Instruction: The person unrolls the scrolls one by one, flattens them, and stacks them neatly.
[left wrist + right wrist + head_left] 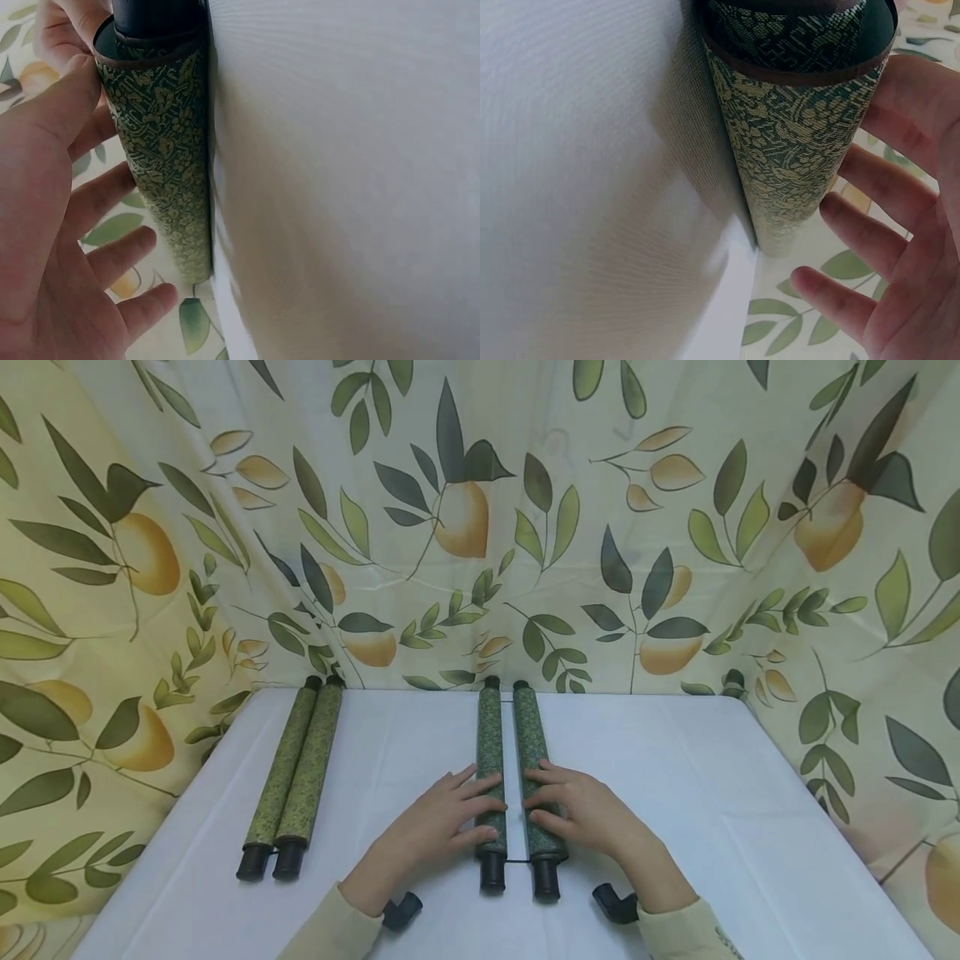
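Green scroll (491, 735): lies on the table (660, 760) between the two hands, running lengthwise away from the person, as two patterned rolls just beside each other with a narrow pale strip between.
Left hand (450, 810): fingers spread and fairly straight, thumb and fingertips touching the outer side of the left roll (161, 142), not wrapped round it.
Right hand (577, 806): likewise spread, only slightly bent, fingertips resting against the right roll (791, 142) without gripping it.
Black knobs (492, 872): they cap the rolls, the near ones nearer the person than the fingers, the far ones well beyond the fingertips.
Roll edge: brown-bordered (the right wrist view shows a gap beneath this outer layer).
Yellow-green scroll (311, 760): well apart to the left of the left hand, its two rolls side by side, slanting.
Sleeves (337, 927): pale, ending behind both wrists, a dark curved piece (615, 903) showing beside each.
Curtain (540, 593): beyond the hands, printed with leaves and orange fruit.
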`<action>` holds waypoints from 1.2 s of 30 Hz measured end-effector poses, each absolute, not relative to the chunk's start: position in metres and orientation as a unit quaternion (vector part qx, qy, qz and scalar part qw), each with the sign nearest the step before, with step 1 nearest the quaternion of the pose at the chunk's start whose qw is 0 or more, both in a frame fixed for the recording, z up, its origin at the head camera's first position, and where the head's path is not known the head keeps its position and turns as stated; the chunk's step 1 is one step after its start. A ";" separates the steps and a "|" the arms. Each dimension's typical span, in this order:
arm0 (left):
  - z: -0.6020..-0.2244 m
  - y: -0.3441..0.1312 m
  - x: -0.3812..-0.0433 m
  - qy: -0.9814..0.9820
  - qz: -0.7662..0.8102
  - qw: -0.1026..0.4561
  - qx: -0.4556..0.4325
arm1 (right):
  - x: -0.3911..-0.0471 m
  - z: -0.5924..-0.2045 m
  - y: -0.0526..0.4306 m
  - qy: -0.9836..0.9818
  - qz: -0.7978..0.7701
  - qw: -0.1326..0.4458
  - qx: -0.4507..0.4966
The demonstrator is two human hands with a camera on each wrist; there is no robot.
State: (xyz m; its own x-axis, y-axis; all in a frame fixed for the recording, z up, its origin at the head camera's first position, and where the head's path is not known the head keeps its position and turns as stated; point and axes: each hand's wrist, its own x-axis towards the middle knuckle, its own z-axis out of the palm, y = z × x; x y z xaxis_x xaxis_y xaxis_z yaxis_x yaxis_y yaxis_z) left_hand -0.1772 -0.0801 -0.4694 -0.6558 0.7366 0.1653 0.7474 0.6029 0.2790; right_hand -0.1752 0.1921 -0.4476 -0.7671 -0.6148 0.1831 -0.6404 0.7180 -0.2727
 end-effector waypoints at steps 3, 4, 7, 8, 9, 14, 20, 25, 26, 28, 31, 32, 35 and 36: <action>-0.468 -0.081 -0.179 -0.892 -0.160 0.022 -0.423 | -0.175 -0.448 0.192 -0.925 0.164 0.047 0.339; -0.467 -0.081 -0.179 -0.890 -0.159 0.023 -0.426 | -0.175 -0.448 0.192 -0.925 0.165 0.048 0.339; -0.467 -0.082 -0.180 -0.886 -0.153 0.032 -0.437 | -0.175 -0.448 0.194 -0.925 0.163 0.053 0.340; -0.467 -0.082 -0.181 -0.885 -0.150 0.035 -0.440 | -0.175 -0.448 0.194 -0.925 0.161 0.055 0.339; -0.466 -0.082 -0.181 -0.884 -0.148 0.037 -0.443 | -0.174 -0.448 0.195 -0.925 0.161 0.056 0.339; -0.465 -0.081 -0.182 -0.887 -0.141 0.035 -0.438 | -0.175 -0.446 0.197 -0.928 0.167 0.052 0.330; -0.465 -0.084 -0.180 -0.900 -0.157 0.030 -0.405 | -0.175 -0.449 0.196 -0.933 0.158 0.041 0.321; -0.464 -0.086 -0.180 -0.904 -0.156 0.035 -0.397 | -0.176 -0.450 0.198 -0.937 0.152 0.051 0.309; -0.465 -0.087 -0.181 -0.904 -0.153 0.037 -0.397 | -0.177 -0.450 0.198 -0.937 0.153 0.054 0.311; -0.465 -0.087 -0.182 -0.905 -0.153 0.040 -0.396 | -0.178 -0.450 0.198 -0.935 0.155 0.059 0.314; -0.466 -0.088 -0.184 -0.902 -0.157 0.052 -0.398 | -0.180 -0.450 0.198 -0.933 0.158 0.063 0.316; -0.466 -0.089 -0.184 -0.901 -0.161 0.055 -0.399 | -0.180 -0.450 0.198 -0.933 0.160 0.063 0.315; -0.466 -0.090 -0.184 -0.899 -0.169 0.055 -0.401 | -0.179 -0.450 0.197 -0.935 0.164 0.052 0.310; -0.466 -0.091 -0.183 -0.899 -0.170 0.052 -0.400 | -0.179 -0.450 0.196 -0.936 0.166 0.047 0.307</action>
